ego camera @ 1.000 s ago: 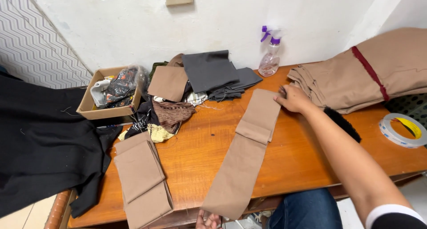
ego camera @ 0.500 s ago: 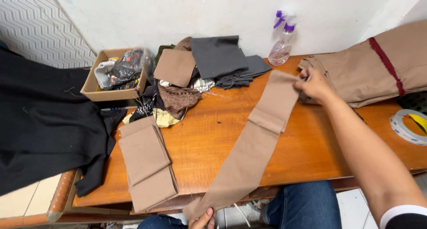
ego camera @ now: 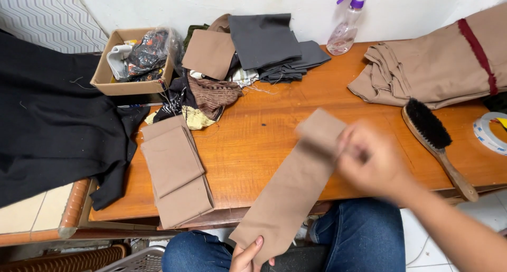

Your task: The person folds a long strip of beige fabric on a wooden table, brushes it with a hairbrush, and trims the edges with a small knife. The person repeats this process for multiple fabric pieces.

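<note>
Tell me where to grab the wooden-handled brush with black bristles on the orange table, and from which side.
Take the brush by its bare wooden handle, the end nearest the table front edge, coming from above and the right. The bristle head points toward the folded tan cloth pile; the handle end lies free, with only the tape roll nearby.

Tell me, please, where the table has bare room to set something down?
Bare wood lies mid-table, between the folded tan pieces, the tan strip and the back clutter. A smaller patch sits between the brush and tape. The back edge is crowded: box, grey cloth, spray bottle.
</note>
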